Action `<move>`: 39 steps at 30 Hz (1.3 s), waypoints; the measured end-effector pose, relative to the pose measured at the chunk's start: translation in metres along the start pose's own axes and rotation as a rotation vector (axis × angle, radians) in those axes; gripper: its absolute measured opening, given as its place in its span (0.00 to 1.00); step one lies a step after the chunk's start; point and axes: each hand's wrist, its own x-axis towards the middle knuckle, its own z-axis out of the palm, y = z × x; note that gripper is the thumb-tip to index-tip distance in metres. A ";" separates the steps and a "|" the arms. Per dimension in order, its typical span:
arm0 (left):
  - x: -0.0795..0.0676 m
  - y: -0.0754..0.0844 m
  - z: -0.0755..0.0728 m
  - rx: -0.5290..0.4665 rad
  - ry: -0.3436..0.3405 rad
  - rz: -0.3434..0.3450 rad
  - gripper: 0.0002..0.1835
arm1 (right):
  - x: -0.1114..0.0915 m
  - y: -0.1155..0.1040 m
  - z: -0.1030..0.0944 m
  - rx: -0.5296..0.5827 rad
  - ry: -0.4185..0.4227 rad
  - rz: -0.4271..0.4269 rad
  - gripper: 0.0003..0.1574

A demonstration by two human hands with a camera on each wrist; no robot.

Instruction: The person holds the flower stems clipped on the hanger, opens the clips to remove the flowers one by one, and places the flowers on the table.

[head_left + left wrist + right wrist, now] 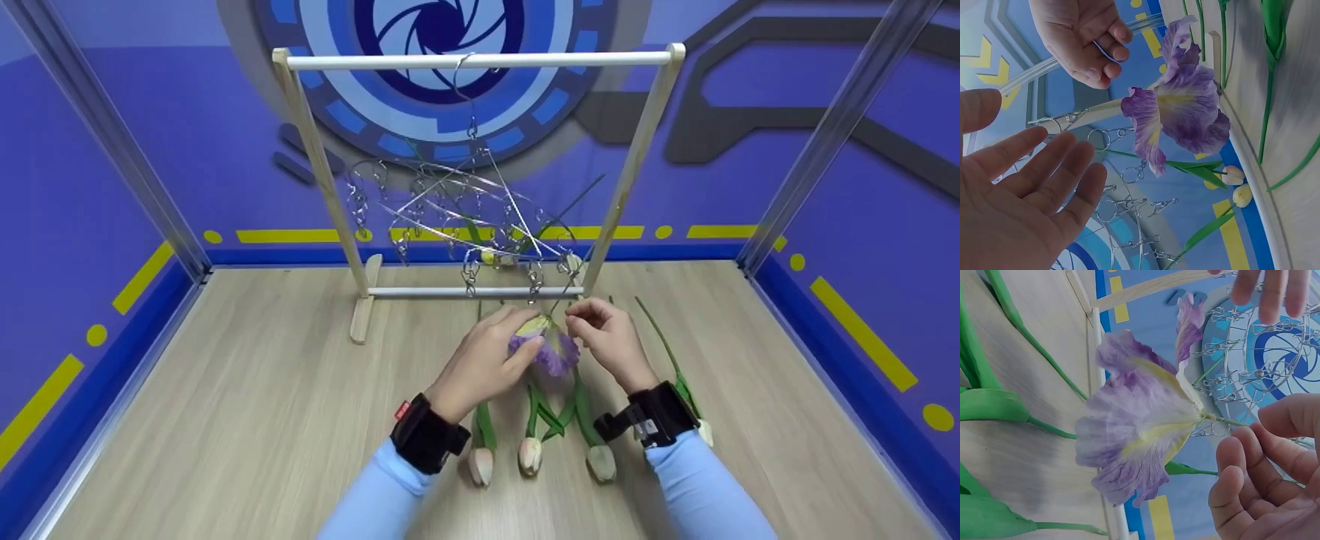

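Observation:
A purple and yellow artificial iris (559, 354) hangs head down, its thin stem running up to a metal clip at the right of the round clip hanger (450, 214). My left hand (487, 356) is at the left of the bloom, overlapping it in the head view. In the left wrist view its fingers (1067, 174) are extended, apart from the petals. My right hand (611, 341) is at the stem's right side with fingers loosely bent. Its thumb and index fingertips (1266, 417) overlap the stem in the right wrist view, while the left wrist view shows nothing between them.
The hanger hooks over the white top bar (375, 62) of a wooden rack. Other flowers hang from it at the back. Several pale tulips lie on the table before me, including a pink-white tulip (530, 456) and a tulip (601, 463) under my right wrist.

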 end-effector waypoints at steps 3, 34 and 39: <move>0.006 0.001 0.001 -0.031 -0.009 -0.018 0.23 | 0.004 0.002 0.001 -0.010 0.009 0.002 0.06; 0.041 0.000 0.029 -0.234 0.076 -0.188 0.34 | 0.010 0.001 0.023 0.102 0.031 -0.044 0.05; 0.042 -0.001 0.030 -0.232 0.103 -0.201 0.33 | 0.004 0.002 0.024 0.078 0.002 -0.129 0.05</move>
